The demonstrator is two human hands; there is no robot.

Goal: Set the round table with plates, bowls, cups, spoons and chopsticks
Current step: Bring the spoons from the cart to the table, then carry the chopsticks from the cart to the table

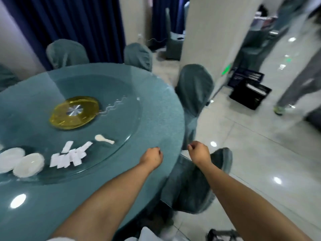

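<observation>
Bare forearms (white sleeve edge)

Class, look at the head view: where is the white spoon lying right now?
The white spoon lies on the glass turntable near its front edge, just right of the pile of small white pieces and left of the left hand.

One round table [156,108] carries one glass turntable [121,108], and on it I count two white plates, one [10,160] at 9 o'clock and one [28,165] just beside it, and one white spoon [104,139] at 6 o'clock. The small white packets [69,156] lie in one heap, too blurred to count exactly. Around the table, six covered chairs are visible, one of them [194,91] at 3 o'clock.
</observation>
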